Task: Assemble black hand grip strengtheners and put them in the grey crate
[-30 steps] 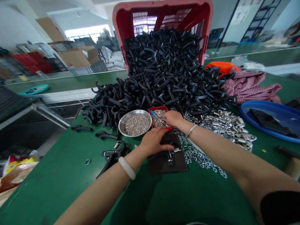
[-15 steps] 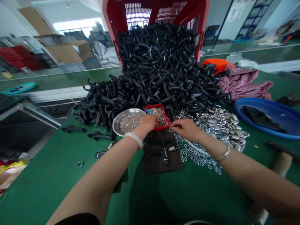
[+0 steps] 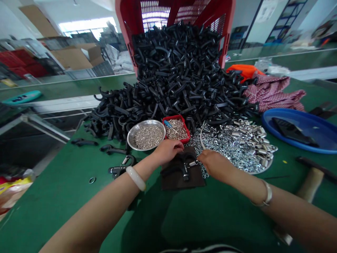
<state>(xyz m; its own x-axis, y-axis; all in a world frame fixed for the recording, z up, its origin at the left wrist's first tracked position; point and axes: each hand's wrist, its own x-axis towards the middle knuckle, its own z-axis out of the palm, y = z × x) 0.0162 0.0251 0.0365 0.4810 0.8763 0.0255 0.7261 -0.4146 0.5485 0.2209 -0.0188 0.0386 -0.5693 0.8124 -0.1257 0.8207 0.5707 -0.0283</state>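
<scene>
On a dark square pad (image 3: 168, 184) lies a black hand grip exerciser (image 3: 172, 169) with a coil spring (image 3: 193, 163). My left hand (image 3: 168, 151) hovers at the pad's upper left edge, its fingers curled together; whatever they pinch is too small to make out. Beside the spring's right end, my right hand (image 3: 212, 162) has thumb and fingers pressed together, their contents hidden. Just behind the hands stand a red tray (image 3: 188, 133) of metal pins with a blue-handled tool (image 3: 167, 123) and a steel bowl (image 3: 129, 140) of tiny metal parts.
Black handles (image 3: 171, 84) spill from a red crate (image 3: 122, 21). At right are metal rings (image 3: 237, 154), springs (image 3: 259, 135), a blue tray (image 3: 333, 147), a checked cloth (image 3: 273, 93) and a hammer (image 3: 312, 182). Another exerciser (image 3: 116, 171) and a loose ring (image 3: 92, 180) lie left.
My left hand has come out of the red tray to the pad's upper edge. My right hand has moved down from the ring pile to the spring's end.
</scene>
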